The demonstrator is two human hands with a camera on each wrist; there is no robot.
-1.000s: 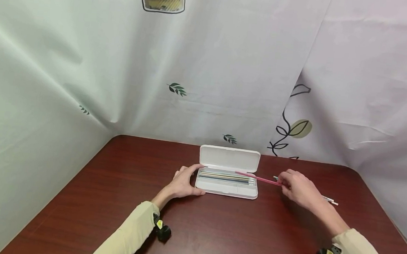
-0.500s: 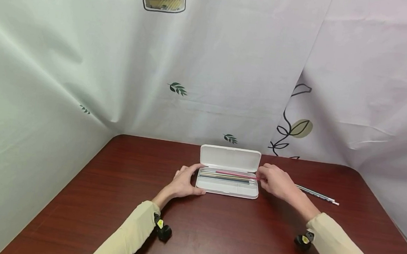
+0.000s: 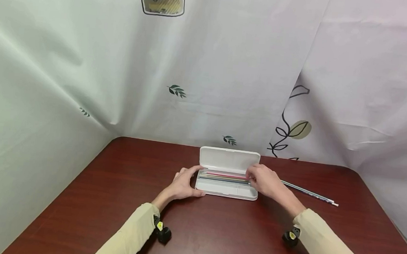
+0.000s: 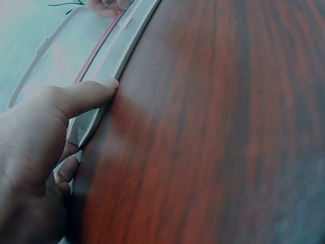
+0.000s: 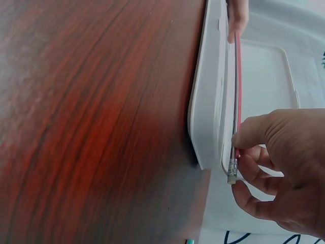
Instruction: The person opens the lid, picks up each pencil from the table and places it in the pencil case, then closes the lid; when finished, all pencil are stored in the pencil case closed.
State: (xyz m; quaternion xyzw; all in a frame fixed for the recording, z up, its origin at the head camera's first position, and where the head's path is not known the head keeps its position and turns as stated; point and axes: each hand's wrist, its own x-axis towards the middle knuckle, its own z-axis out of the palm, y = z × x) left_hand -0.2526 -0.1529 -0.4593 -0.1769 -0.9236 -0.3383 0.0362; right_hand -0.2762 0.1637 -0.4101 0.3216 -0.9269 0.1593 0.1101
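Note:
A white pencil case (image 3: 216, 188) lies on the table with its lid (image 3: 229, 160) raised at the back. My left hand (image 3: 183, 183) holds the case's left end, thumb at the front edge and fingers toward the back corner. Over the case's right end, my right hand (image 3: 265, 182) pinches a red pencil (image 5: 238, 76) between thumb and fingers. That pencil lies lengthwise along the rear of the case, beside several dark and gold pencils (image 3: 222, 179). In the right wrist view, an eraser tip (image 5: 232, 179) with a silver ferrule shows beneath the fingers.
Light-coloured pencils (image 3: 309, 192) lie slanted on the brown table (image 3: 215, 230), right of the case and partly behind the right hand. A printed white cloth (image 3: 209, 62) hangs behind the table and along its sides.
My right hand has carried the red pencil leftward from beside the case and lowered it in among the others. The left hand stays at the case's left end.

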